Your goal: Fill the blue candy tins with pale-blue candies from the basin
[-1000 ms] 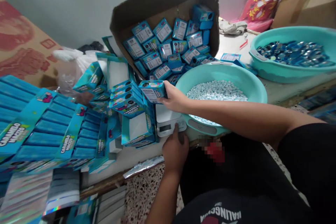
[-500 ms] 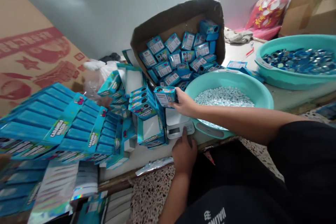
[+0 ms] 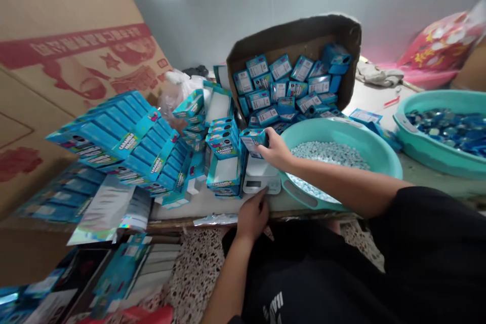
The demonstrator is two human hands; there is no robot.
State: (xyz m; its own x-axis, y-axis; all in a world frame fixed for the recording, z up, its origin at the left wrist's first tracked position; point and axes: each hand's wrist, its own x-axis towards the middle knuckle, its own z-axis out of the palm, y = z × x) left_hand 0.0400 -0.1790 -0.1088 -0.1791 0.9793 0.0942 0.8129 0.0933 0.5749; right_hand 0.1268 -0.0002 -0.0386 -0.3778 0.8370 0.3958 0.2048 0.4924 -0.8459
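Note:
My right hand (image 3: 278, 152) grips a small blue candy box (image 3: 253, 142) by its right end, just above a white digital scale (image 3: 261, 182). Whether the box touches the scale's top, I cannot tell. At the scale's front edge is my left hand (image 3: 253, 215), index finger stretched out and the others partly curled, holding nothing. Left of the scale stands a stack of blue display boxes (image 3: 224, 172), with small boxes in the upper part. A turquoise basin (image 3: 393, 162) of pale blue candies (image 3: 330, 154) sits under my right forearm.
Behind, a tilted cardboard carton (image 3: 237, 53) holds many small blue boxes. Filled display trays (image 3: 132, 136) are piled at left, before a large printed carton (image 3: 87, 20). Another turquoise basin (image 3: 429, 154) with shiny blue wrapped pieces stands at right. The table edge (image 3: 170, 223) runs close to me.
The view has swung left, so things appear farther right. My left index finger has drawn back from the scale's buttons to its front edge. My right hand still holds the candy box over the scale.

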